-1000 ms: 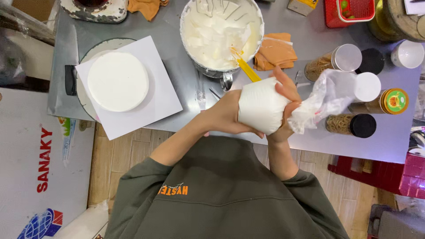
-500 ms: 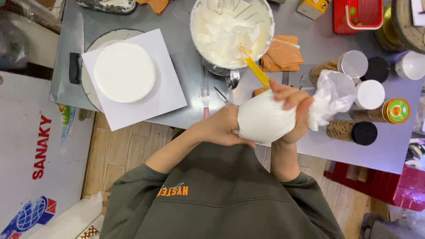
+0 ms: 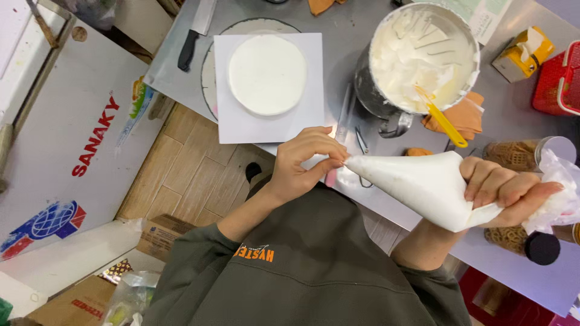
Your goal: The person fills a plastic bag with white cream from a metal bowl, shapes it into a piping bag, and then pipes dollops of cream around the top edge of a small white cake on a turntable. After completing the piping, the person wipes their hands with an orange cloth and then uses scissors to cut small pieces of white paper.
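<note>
The piping bag, upright half a second ago, is now lying level above the table edge. The right hand is gripping its twisted top closed; the left hand is pinching its tip. The cake is waiting uniced.

left hand: fingers curled, thumb and fingertips pinched together, palm side down
right hand: closed in a fist-like squeeze, knuckles up
arms: both bent at the elbows, forearms bare, green sleeves pushed up, hands well apart
</note>
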